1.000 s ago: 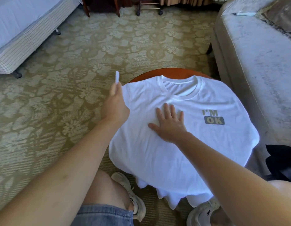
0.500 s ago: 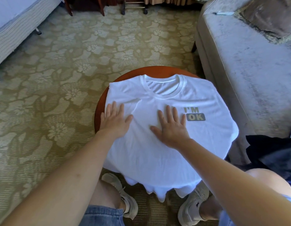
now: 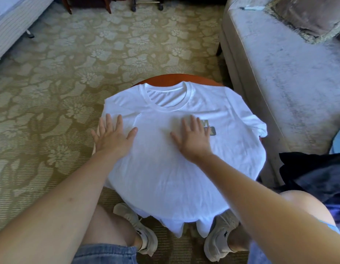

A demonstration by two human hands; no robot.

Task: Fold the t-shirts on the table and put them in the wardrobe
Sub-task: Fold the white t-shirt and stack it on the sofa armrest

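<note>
2 flat hands [image 3: 113,139] [image 3: 194,140] press t-shirt [image 3: 165,180].

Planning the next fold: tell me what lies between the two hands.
Only bare white t-shirt fabric between the left hand and right hand, in the head view.

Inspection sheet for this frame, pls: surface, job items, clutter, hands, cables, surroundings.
Surface: round wooden table, mostly covered by the shirt.
Job's things: white t-shirt spread front up, hem hanging over the near edge.
Clutter: dark clothing heaped at right, off the table.
Hands: left hand and right hand both flat on the shirt, fingers straight.
Cables: nothing seen.
Surroundings: patterned carpet, sofa right, bed far left.
</note>
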